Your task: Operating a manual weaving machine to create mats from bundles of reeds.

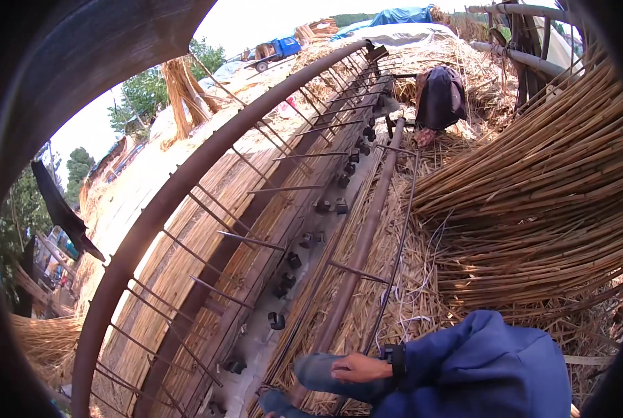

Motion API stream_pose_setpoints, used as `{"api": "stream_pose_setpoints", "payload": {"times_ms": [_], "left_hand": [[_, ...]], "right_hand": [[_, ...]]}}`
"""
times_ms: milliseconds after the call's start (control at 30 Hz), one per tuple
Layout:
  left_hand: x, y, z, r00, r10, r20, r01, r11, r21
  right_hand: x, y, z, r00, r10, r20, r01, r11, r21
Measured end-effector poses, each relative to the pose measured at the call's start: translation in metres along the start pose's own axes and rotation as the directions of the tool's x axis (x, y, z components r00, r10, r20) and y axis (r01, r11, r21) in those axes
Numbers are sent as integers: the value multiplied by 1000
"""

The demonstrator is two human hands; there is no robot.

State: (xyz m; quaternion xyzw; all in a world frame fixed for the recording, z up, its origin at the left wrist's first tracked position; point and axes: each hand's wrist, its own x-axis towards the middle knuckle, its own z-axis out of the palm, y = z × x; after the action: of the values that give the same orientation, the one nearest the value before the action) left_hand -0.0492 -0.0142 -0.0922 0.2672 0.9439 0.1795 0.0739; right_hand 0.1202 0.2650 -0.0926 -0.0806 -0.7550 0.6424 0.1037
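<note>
My right hand (361, 368), with a black strap at the wrist below a blue sleeve, rests on a trousered knee (316, 371). No object shows in it, and its fingers are partly hidden. Of my left hand (272, 415), only a sliver appears at the bottom edge, by the other knee (277, 401). Beside my knees runs a brown metal pipe (369, 230). Beyond it lies a long metal-framed machine, with a row of small black fittings (276, 320) along a pale, dusty channel (256, 350).
A curved brown rail (186, 172) with thin projecting rods (220, 291) arches across the left. Long reed stalks (526, 219) lie piled at right over loose straw (421, 277). Dark cloth (439, 99) covers something at the machine's far end. A blue truck (277, 51) stands farther back.
</note>
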Motion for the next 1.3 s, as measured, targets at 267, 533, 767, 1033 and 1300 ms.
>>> {"api": "stream_pose_setpoints", "payload": {"times_ms": [267,533,767,1033,1300], "left_hand": [[10,-35,-1,971,-212,108,232,943,-239],[-20,24,-51,988,52,-146,-95,949,-302],[-40,36,-61,987,-11,-157,-39,951,-308],[-48,68,-84,991,-127,-31,107,925,-365],[-33,66,-78,982,-182,48,188,915,-358]], "right_hand": [[24,10,19,999,-5,39,6,1000,-18],[15,-6,15,992,-111,55,113,992,-52],[-4,-15,-31,989,-86,-122,83,996,-33],[-54,0,-168,805,9,-593,-123,981,-151],[-214,29,-411,35,81,-996,-39,996,79]]}}
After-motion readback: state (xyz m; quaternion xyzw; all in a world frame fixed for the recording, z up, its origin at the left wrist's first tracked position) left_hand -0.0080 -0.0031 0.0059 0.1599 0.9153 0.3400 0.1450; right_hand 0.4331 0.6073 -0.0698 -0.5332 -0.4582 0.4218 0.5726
